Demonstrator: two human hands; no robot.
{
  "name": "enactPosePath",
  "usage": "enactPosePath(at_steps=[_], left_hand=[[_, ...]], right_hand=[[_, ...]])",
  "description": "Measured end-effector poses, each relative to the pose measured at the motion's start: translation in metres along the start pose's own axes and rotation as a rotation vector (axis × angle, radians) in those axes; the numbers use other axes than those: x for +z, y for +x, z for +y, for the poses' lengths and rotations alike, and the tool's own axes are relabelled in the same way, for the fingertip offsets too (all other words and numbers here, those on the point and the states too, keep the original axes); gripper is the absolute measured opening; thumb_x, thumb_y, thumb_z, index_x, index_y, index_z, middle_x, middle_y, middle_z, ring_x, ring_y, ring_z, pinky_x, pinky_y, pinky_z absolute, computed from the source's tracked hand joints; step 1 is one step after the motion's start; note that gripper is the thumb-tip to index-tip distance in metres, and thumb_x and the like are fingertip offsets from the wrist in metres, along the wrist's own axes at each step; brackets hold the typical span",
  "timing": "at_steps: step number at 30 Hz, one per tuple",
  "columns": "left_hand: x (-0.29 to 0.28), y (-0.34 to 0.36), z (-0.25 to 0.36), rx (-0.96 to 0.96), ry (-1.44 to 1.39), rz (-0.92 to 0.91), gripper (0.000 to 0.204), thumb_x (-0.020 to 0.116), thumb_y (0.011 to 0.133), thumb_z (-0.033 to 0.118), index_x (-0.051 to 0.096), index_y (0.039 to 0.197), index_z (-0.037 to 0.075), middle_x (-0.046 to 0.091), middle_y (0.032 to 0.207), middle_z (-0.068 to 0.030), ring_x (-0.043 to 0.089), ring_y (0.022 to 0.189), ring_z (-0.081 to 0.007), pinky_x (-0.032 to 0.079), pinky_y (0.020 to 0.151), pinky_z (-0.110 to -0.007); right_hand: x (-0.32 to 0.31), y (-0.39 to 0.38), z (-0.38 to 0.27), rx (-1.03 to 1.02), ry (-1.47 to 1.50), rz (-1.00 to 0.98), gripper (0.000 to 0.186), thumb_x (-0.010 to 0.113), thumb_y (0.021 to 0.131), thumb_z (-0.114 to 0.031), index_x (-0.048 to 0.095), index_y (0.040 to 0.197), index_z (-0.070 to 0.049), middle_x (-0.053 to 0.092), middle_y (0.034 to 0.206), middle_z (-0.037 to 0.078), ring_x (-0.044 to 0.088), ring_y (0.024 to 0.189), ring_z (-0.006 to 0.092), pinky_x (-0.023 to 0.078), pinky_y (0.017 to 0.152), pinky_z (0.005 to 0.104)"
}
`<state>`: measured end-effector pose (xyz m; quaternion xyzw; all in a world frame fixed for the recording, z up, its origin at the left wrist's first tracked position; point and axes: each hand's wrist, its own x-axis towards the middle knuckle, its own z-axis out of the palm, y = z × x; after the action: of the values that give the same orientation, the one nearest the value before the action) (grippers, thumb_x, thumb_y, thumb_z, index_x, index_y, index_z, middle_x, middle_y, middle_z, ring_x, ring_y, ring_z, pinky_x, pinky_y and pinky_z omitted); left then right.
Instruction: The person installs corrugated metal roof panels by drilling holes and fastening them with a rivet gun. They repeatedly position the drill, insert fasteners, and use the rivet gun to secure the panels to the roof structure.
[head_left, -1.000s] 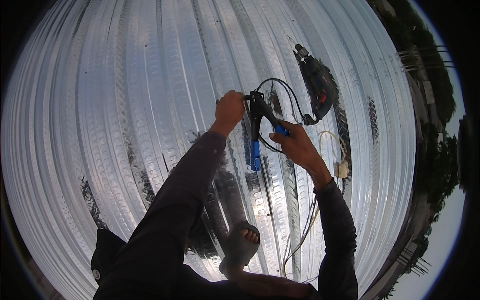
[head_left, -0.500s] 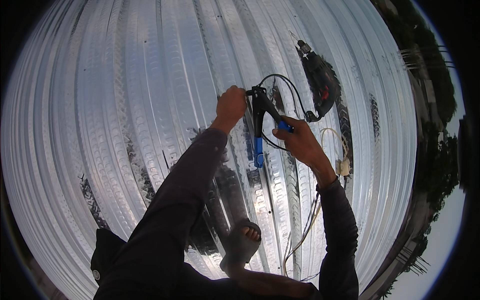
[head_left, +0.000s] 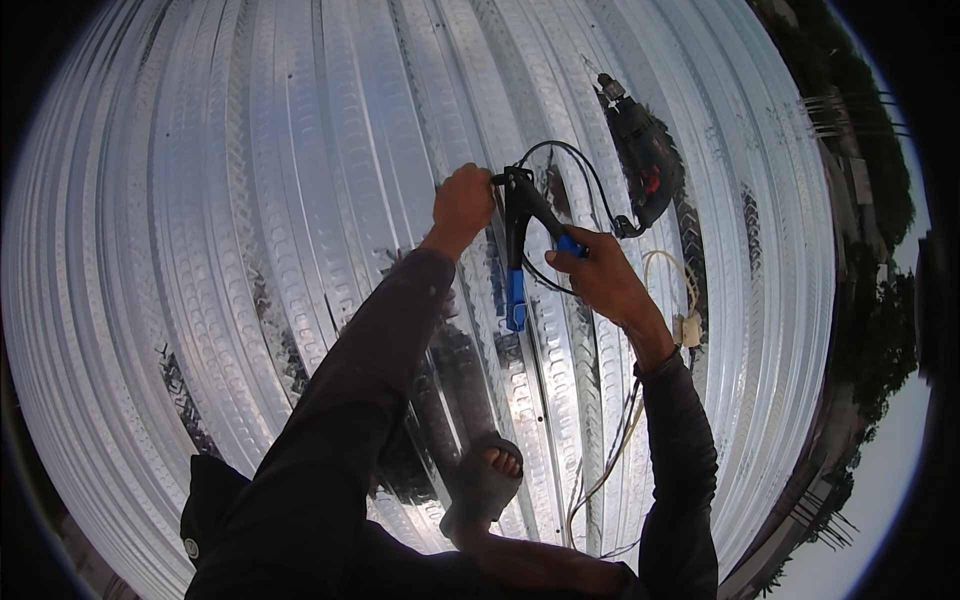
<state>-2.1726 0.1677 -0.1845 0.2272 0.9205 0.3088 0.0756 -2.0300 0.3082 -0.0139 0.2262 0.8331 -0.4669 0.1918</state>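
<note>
A black hand riveter [head_left: 520,212] with blue-ended handles is held over the ribbed metal sheeting, its two handles spread apart. My right hand [head_left: 606,278] is closed around the blue grip of the right-hand handle. The other handle hangs free, its blue end pointing toward me. At the riveter's nose, my left hand [head_left: 464,208] is closed with its fingers bunched together. Whatever those fingers may pinch is hidden. Beyond my right hand lies a dark power drill [head_left: 642,160] with red parts and a bit in its chuck.
Shiny corrugated metal sheets [head_left: 340,150] spread all around, with raised ribs. A black cable [head_left: 585,170] loops from the drill behind the riveter. A pale connector [head_left: 690,331] and thin wires lie beside my right wrist. My sandalled foot [head_left: 488,485] rests on the sheeting. Trees [head_left: 875,190] stand past the right edge.
Everything sits slightly higher in the picture, as the view has shifted a little. Both hands and the riveter keep nearly the same pose.
</note>
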Motion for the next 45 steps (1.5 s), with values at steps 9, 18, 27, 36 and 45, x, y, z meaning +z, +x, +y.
enactPosePath(at_steps=[9,18,27,36,45], left_hand=[[0.005,0.004,-0.007,0.026,-0.012,0.046,0.015,0.067,0.087,0.016,0.073,0.087,0.002,0.068,0.091,-0.0209,0.068,0.087,-0.0424,0.055,0.077,-0.052],[0.005,0.002,-0.007,0.016,0.002,0.028,0.015,0.068,0.086,0.015,0.074,0.088,0.001,0.068,0.09,-0.0212,0.068,0.086,-0.0426,0.055,0.076,-0.051],[0.004,0.004,-0.008,0.0,-0.022,0.021,0.016,0.071,0.086,0.017,0.074,0.086,0.002,0.069,0.089,-0.0216,0.068,0.086,-0.0433,0.055,0.075,-0.052],[0.0,0.005,-0.007,-0.02,-0.025,-0.018,0.019,0.07,0.087,0.019,0.075,0.088,0.001,0.069,0.091,-0.022,0.068,0.088,-0.043,0.054,0.078,-0.052],[0.0,0.006,-0.004,-0.048,-0.028,-0.032,0.017,0.067,0.087,0.015,0.074,0.092,0.001,0.069,0.092,-0.023,0.069,0.092,-0.0417,0.055,0.08,-0.051]], right_hand=[[-0.019,0.007,0.002,0.104,0.249,-0.093,0.038,0.071,0.092,-0.022,0.065,0.119,0.005,0.046,0.065,-0.004,0.04,0.054,0.0047,0.03,0.047,0.0258],[-0.017,0.007,-0.009,-0.045,-0.125,-0.058,0.036,0.07,0.092,-0.02,0.067,0.117,0.005,0.049,0.064,-0.001,0.043,0.056,0.0075,0.035,0.053,0.0286],[-0.041,0.019,-0.018,0.118,0.014,-0.131,0.034,0.073,0.089,-0.023,0.071,0.112,0.002,0.05,0.059,-0.001,0.044,0.048,0.0064,0.033,0.046,0.0264],[-0.047,0.028,-0.016,0.019,-0.143,-0.126,0.035,0.073,0.087,-0.022,0.072,0.113,0.002,0.051,0.059,0.0,0.047,0.049,0.0074,0.036,0.048,0.0273],[-0.038,0.029,-0.032,-0.104,-0.439,-0.12,0.041,0.071,0.085,-0.026,0.069,0.112,0.004,0.063,0.072,0.016,0.063,0.07,0.0296,0.048,0.072,0.0402]])
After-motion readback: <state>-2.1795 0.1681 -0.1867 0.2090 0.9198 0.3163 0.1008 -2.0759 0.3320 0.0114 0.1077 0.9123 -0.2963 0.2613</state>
